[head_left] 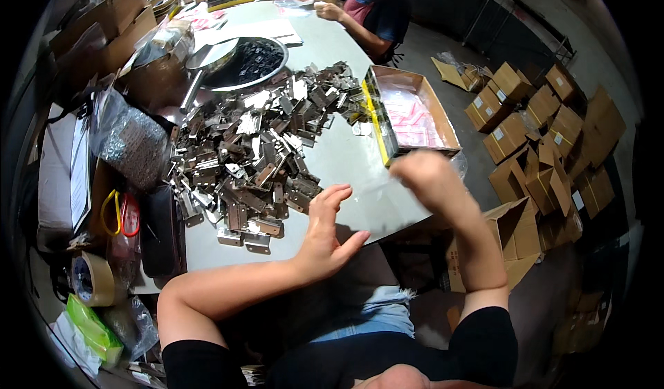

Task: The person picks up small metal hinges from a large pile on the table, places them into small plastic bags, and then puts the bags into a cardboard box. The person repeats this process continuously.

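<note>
My left hand [324, 235] is over the near edge of the table, thumb and fingers spread, with nothing seen between them. To its right, my right hand [430, 179] is closed and smeared by motion. From its fingers a thin, see-through piece, seemingly a small clear plastic bag [377, 187], stretches toward my left hand; its outline is faint. Left of my hands lies a large heap of bent metal brackets with holes [256, 154]. Just beyond my right hand stands an open carton [449, 136] holding clear bags with pink print [408, 115].
A steel bowl [284, 67] of dark small parts stands behind the heap, a metal scoop [213, 55] across it. Bagged parts [131, 140], a tape roll [93, 278] and a dark pouch [160, 230] line the left. A co-worker [366, 15] sits far off; cartons [508, 143] cover the right floor.
</note>
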The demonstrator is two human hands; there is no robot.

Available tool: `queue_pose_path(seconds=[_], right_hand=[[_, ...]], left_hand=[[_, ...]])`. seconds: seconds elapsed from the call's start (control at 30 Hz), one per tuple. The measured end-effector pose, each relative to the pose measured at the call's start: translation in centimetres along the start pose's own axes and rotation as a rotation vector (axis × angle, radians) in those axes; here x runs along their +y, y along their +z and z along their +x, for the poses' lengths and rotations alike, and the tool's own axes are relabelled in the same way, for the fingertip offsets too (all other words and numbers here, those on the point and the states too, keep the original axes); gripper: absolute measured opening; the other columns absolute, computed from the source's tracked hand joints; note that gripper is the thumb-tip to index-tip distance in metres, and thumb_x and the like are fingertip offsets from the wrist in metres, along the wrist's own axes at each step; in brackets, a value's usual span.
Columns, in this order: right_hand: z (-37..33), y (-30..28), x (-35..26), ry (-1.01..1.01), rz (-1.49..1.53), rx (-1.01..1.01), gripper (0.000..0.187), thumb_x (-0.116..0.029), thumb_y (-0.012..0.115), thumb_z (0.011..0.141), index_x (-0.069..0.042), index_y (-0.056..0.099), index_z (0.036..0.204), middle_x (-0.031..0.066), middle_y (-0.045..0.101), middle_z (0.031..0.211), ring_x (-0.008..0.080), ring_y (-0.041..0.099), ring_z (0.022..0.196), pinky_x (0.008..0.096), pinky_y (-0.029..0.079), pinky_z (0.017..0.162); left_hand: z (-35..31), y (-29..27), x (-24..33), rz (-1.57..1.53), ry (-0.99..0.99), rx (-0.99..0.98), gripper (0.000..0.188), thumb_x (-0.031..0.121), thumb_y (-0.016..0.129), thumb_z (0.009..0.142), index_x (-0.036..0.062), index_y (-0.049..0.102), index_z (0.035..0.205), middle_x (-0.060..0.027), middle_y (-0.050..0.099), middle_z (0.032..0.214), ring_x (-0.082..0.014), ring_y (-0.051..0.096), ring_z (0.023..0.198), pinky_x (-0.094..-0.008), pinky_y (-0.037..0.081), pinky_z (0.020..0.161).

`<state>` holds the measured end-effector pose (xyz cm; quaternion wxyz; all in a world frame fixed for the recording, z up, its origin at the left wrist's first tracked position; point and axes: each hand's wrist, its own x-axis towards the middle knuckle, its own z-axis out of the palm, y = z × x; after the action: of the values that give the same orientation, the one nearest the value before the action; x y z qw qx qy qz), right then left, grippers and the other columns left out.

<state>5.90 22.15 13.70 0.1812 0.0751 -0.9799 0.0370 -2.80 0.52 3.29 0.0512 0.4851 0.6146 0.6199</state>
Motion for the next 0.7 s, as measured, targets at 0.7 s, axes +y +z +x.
queue_pose_path(seconds=[0.7], right_hand=[[-5.5, 0.6, -7.9, 0.193, 0.568, 0.153, 0.019, -0.003, 0.071, 0.078, -0.001, 0.065, 0.096, 0.0136, 0.065, 0.094, 0.0292, 0.062, 0.085, 0.0352, 0.051, 0.075]], left_hand=[[-0.2, 0.8, 0.0, -0.478, -0.377, -0.199, 0.019, 0.012, 0.076, 0.083, -0.0016, 0.064, 0.081, -0.0055, 0.064, 0.077, -0.0077, 0.055, 0.068, -0.0248, 0.046, 0.060]])
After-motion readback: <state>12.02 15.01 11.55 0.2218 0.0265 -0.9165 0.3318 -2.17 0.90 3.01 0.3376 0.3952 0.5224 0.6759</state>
